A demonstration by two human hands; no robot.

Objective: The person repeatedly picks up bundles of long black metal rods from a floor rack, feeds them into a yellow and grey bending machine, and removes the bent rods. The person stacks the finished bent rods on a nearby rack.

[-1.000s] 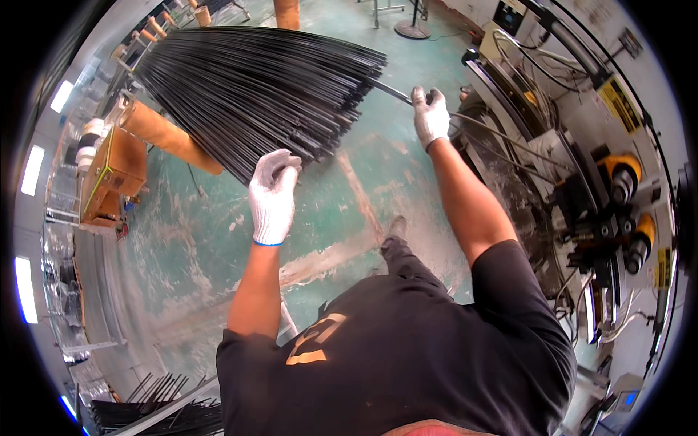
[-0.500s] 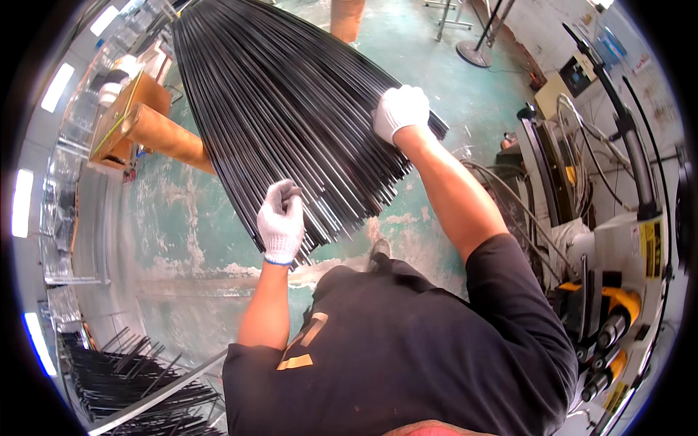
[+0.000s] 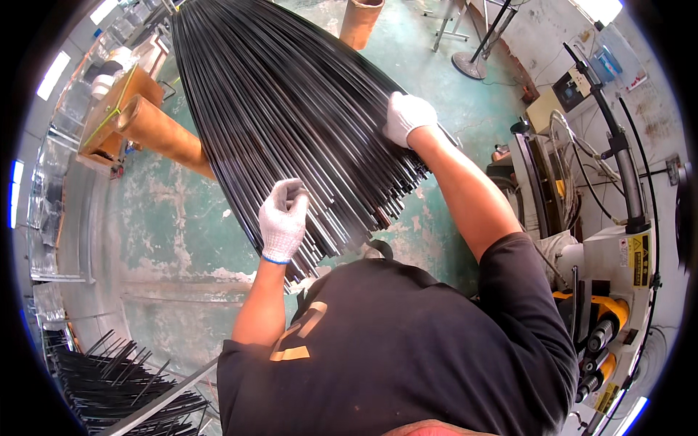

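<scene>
A wide bundle of long, thin black rods [image 3: 291, 109] fans out toward me, its loose ends uneven and shiny at the tips. My right hand [image 3: 409, 120], in a white knit glove, is closed over the bundle's right edge near the ends. At the near left part of the rods is my left hand [image 3: 282, 220], in a white glove with a blue cuff edge. Its fingers are curled in; whatever they hold, if anything, cannot be made out.
A brown cardboard tube [image 3: 163, 138] lies left of the bundle by a wooden box [image 3: 120, 109]; another brown tube [image 3: 360, 23] stands beyond. More black rods [image 3: 120, 385] lie at lower left. Machinery with hoses [image 3: 611, 291] lines the right. A round stand base [image 3: 469, 65] sits far right.
My right hand has shifted slightly right and nearer along the bundle's edge. The left hand stays curled in about the same place. The view has shifted a little.
</scene>
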